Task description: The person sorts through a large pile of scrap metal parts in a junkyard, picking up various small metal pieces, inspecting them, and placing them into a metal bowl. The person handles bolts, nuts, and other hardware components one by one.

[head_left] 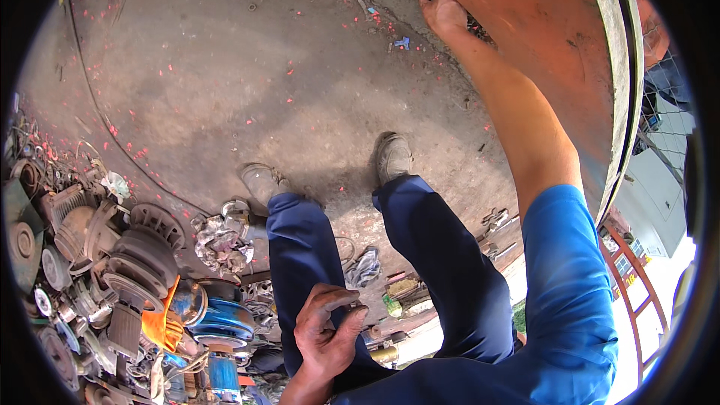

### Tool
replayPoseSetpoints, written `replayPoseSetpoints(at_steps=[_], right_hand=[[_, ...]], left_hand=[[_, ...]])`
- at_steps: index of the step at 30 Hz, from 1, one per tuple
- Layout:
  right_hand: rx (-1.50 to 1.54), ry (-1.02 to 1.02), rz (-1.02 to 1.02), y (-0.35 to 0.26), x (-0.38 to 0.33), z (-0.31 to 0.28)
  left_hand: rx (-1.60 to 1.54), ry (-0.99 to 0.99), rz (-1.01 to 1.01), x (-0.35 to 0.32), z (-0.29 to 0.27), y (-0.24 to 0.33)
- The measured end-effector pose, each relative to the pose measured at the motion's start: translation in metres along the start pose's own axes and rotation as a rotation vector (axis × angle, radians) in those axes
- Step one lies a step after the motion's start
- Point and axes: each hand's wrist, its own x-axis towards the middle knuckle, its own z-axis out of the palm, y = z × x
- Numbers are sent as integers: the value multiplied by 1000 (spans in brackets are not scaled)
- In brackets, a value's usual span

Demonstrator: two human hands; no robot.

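A large orange, rusty round metal body with a grey rim fills the upper right. My right hand reaches far out to its lower edge and grips it, the fingertips hidden behind the metal. My left hand hangs by my left thigh, its fingers curled in and the thumb against the forefinger, with nothing visible in it. I stand in blue trousers and dusty shoes on a concrete floor.
A heap of grey engine parts and pulleys lies at the lower left, with blue cylinders, an orange cloth and crumpled rags. Red paper scraps dot the floor; a thin cable curves across it. A red metal frame stands lower right.
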Motion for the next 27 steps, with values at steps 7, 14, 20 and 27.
replayPoseSetpoints(at_steps=[7,14,20,27], right_hand=[[712,-135,192,-43,-24,-20],[2229,-856,296,-79,-214,-155],[2326,-826,259,-79,-294,-305],[2186,-364,299,-78,-374,-446]], left_hand=[[10,-25,-20,1,15,-12],[-163,217,-213,13,42,-35],[-422,75,72,-16,50,62],[-496,-479,30,-72,57,186]])
